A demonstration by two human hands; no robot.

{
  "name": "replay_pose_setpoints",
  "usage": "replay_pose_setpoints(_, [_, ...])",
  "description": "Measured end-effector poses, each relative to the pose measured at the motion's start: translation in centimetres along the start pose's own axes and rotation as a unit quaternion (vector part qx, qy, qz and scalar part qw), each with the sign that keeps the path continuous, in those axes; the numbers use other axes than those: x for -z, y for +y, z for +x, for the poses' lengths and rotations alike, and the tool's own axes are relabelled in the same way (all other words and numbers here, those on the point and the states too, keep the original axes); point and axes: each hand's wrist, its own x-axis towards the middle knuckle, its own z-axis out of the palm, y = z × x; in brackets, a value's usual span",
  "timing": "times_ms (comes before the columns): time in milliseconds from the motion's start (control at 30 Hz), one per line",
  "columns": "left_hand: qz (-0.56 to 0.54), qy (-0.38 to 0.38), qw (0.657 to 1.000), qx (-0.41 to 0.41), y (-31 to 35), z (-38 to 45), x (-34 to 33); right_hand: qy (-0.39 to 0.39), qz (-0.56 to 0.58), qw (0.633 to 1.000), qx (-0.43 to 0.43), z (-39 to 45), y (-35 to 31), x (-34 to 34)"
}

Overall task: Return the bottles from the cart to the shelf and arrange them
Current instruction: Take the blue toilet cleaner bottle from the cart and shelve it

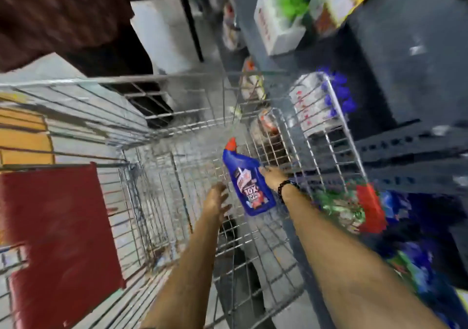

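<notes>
A blue bottle (247,179) with a red cap and a printed label hangs tilted inside the wire cart (177,83), cap pointing away from me. My right hand (272,176) grips it from its right side; a black bead bracelet is on that wrist. My left hand (216,203) hovers just left of the bottle's base with fingers spread, holding nothing. The grey shelf (405,156) stands right beside the cart on the right. The frame is blurred by motion.
A red child-seat flap (60,227) sits at the cart's near left. Shelf goods on the right include white boxes (276,27), packs in a wire basket (319,105) and coloured packets (354,209). A person in dark clothing (76,17) stands beyond the cart's far left.
</notes>
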Motion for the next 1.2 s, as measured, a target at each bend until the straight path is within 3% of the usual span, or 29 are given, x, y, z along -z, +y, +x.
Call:
replay_pose_setpoints(167, [-0.013,0.053,0.998,-0.028,-1.1,2.4,-1.2,0.007,-0.007,1.000,0.000,1.6,1.0,-1.8])
replay_pose_setpoints(400, [0.056,0.025,0.996,-0.072,-0.9,1.4,-2.2,-0.046,0.016,0.999,0.012,0.4,0.8,-1.4])
replay_pose_setpoints(533, [0.061,-0.011,0.996,-0.071,0.1,-1.7,-1.0,-0.069,0.049,0.996,0.006,-3.0,0.4,0.3])
replay_pose_setpoints(733, [0.151,-0.132,0.968,-0.148,4.1,-11.2,-0.3,-0.050,0.202,0.976,0.064,-13.0,-0.2,4.6])
replay_pose_setpoints(867, [0.223,-0.257,0.913,-0.226,6.4,-20.1,-1.7,-0.001,0.332,0.934,0.129,-22.7,0.9,8.1])
replay_pose_setpoints(1033, [0.289,-0.409,0.820,-0.279,7.4,-32.2,-5.6,0.088,0.365,0.895,0.240,-36.8,4.2,14.0])
replay_pose_setpoints(1200, [0.348,-0.563,0.688,-0.298,3.7,-42.7,-10.5,0.193,0.360,0.864,0.294,-50.1,10.3,17.4])
